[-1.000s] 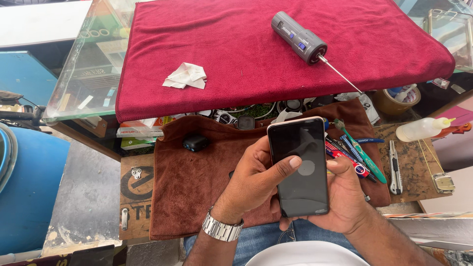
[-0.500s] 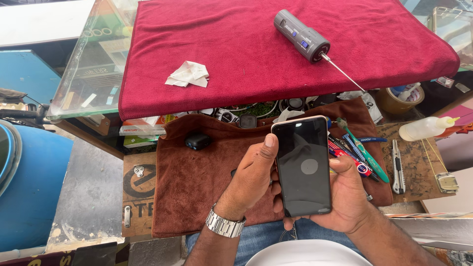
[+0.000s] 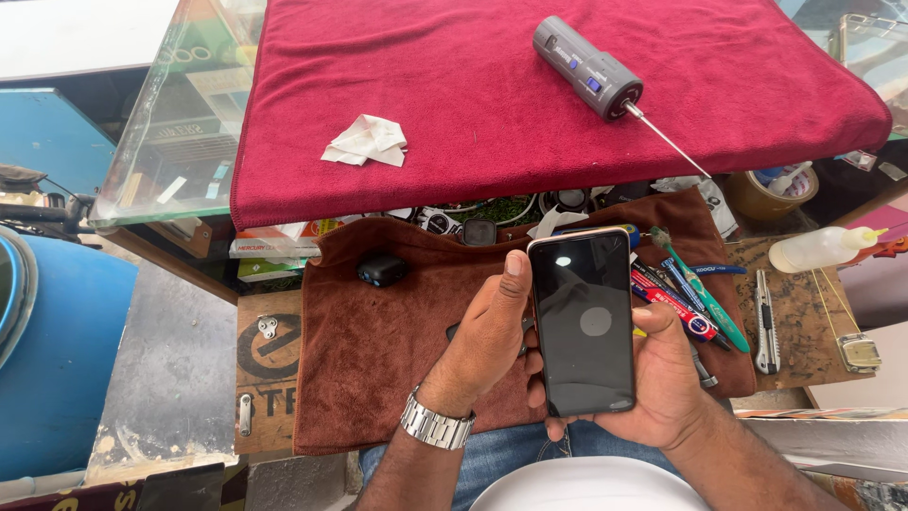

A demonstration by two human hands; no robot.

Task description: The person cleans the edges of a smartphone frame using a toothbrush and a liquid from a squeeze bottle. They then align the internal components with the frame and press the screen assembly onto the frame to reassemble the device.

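A dark-screened smartphone point(image 3: 584, 322) with a pale rim is held upright over my lap. My right hand point(image 3: 664, 383) cradles it from below and behind, fingers wrapped round its right edge. My left hand point(image 3: 484, 336), with a metal watch on the wrist, presses against the phone's left edge, thumb pointing up along its side. Beneath the hands lies a brown cloth point(image 3: 378, 350) on a low shelf.
A red towel point(image 3: 492, 104) covers a glass counter, carrying a grey electric screwdriver point(image 3: 586, 68) and a crumpled white tissue point(image 3: 367, 142). Pens and a green toothbrush point(image 3: 695, 293) lie right of the phone, with a utility knife point(image 3: 764, 320), squeeze bottle point(image 3: 821, 250), tape roll point(image 3: 777, 192), small black box point(image 3: 382, 270).
The phone has been brought a little lower and more upright in both hands. My left thumb has shifted from the screen to the phone's left edge.
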